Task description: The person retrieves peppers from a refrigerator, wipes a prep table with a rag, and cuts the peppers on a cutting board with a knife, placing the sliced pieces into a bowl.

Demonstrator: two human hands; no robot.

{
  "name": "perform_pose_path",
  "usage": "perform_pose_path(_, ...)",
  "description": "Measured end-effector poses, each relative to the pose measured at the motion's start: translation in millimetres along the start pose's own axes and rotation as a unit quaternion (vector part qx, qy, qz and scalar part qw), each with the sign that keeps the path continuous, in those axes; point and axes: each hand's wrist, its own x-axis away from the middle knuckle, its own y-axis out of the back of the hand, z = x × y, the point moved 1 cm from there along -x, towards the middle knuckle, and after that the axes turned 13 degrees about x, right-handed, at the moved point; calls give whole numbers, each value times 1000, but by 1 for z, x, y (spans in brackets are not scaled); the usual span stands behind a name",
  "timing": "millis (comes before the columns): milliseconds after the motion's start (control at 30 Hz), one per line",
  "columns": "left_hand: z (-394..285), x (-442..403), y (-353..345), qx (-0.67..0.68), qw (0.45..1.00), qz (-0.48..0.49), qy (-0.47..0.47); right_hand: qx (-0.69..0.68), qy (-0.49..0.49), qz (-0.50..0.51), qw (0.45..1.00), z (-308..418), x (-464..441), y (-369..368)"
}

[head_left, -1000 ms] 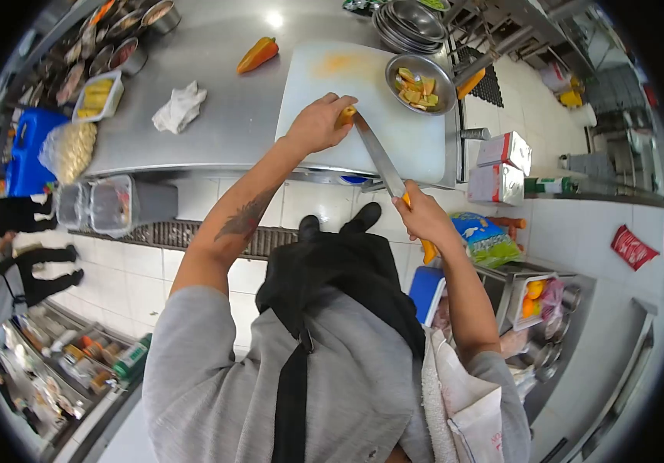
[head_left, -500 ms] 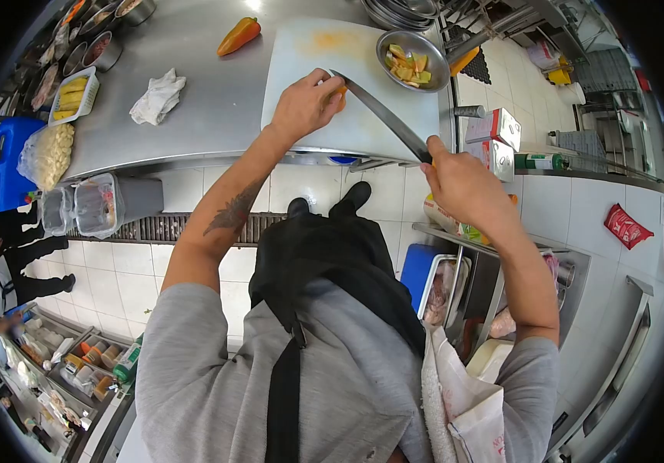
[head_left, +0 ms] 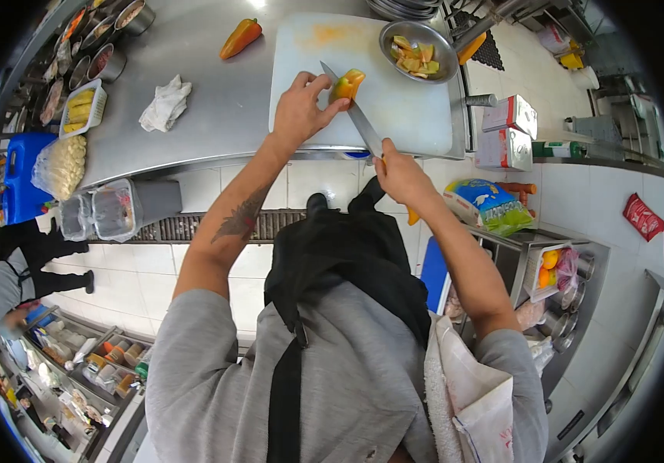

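My right hand (head_left: 404, 176) is wrapped round the orange handle of a long kitchen knife (head_left: 365, 126). The blade slants up and left over the white cutting board (head_left: 417, 116), passing beside or under a piece of orange-green bell pepper (head_left: 349, 82). My left hand (head_left: 305, 112) grips this piece between thumb and fingers at its lower left. Cut pepper pieces (head_left: 415, 55) lie in a metal pan (head_left: 443, 71) on the board's right part. A whole orange pepper (head_left: 240, 38) rests on the steel counter to the left of the board.
A crumpled white cloth (head_left: 165, 104) lies on the counter. A white basket of yellow food (head_left: 84, 106) and metal containers (head_left: 107, 62) stand at the left. Two boxes (head_left: 505, 131) sit right of the counter. Another person (head_left: 8, 278) stands at far left.
My right hand has moved left with the knife, bringing the blade to the pepper. The pepper piece, mostly covered by my left hand before, now shows above my fingers.
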Motion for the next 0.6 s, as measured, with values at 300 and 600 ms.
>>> perform_pose_path(300, 54, -15, -4, 124, 948, -81, 283, -26, 3, 39, 999, -16, 58, 11)
perform_pose_path(600, 57, -26, 11, 13, 975, 12, 221, -183, -13, -84, 979, -13, 41, -7)
